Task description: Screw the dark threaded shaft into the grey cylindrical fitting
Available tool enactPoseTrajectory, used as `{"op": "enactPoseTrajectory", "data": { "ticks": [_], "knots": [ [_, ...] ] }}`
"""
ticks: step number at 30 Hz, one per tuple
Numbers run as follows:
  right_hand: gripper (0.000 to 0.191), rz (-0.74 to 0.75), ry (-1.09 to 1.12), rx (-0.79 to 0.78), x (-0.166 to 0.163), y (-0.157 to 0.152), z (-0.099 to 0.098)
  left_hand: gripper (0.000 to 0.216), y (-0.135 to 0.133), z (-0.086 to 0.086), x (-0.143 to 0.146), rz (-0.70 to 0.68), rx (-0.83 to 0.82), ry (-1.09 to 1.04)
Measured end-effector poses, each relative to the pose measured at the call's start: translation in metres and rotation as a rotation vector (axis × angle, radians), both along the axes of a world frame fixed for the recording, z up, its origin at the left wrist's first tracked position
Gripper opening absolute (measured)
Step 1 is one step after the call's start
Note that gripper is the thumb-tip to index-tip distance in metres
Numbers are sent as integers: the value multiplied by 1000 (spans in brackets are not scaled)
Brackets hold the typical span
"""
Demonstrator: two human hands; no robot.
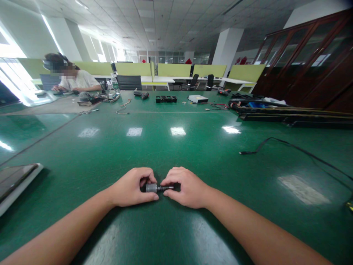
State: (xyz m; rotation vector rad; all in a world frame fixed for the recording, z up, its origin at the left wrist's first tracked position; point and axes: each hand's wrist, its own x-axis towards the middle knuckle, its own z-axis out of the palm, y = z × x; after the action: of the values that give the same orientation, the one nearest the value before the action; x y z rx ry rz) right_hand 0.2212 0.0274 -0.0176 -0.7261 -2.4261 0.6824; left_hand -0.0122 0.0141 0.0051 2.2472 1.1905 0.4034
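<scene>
A small metal part (151, 188), a grey cylinder with a thinner, ringed dark shaft, lies sideways low over the green table. My left hand (135, 187) is closed on the cylinder end, its thumb below and curled fingers above. At the shaft end, my right hand (186, 187) pinches with thumb and fingertips, leaving the shaft tip visible between them. The two hands face each other, with a narrow gap between their fingertips. Whether the part touches the table I cannot tell.
The green table (154, 147) stretches ahead. A tablet-like slab (19, 180) lies left, a black cable (298, 143) right. Along the far side are a black slotted block (166, 99), a white box (198, 98) and black rails (289, 114). Another person (77, 79) sits far left.
</scene>
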Motion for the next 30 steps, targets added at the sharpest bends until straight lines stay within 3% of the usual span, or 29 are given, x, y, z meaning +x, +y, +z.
{"op": "enactPoseTrajectory", "data": {
  "ticks": [5, 12, 30],
  "knots": [
    [18, -1, -26, 16, 0, 1, -1, 33, 0, 1, -1, -21, -11, -21],
    [15, 14, -16, 27, -1, -1, 1, 22, -1, 4, -2, -72, -6, -32],
    [22, 17, -67, 34, -1, -4, 3, 22, -1, 3, 2, -43, 5, -13]
  ]
}}
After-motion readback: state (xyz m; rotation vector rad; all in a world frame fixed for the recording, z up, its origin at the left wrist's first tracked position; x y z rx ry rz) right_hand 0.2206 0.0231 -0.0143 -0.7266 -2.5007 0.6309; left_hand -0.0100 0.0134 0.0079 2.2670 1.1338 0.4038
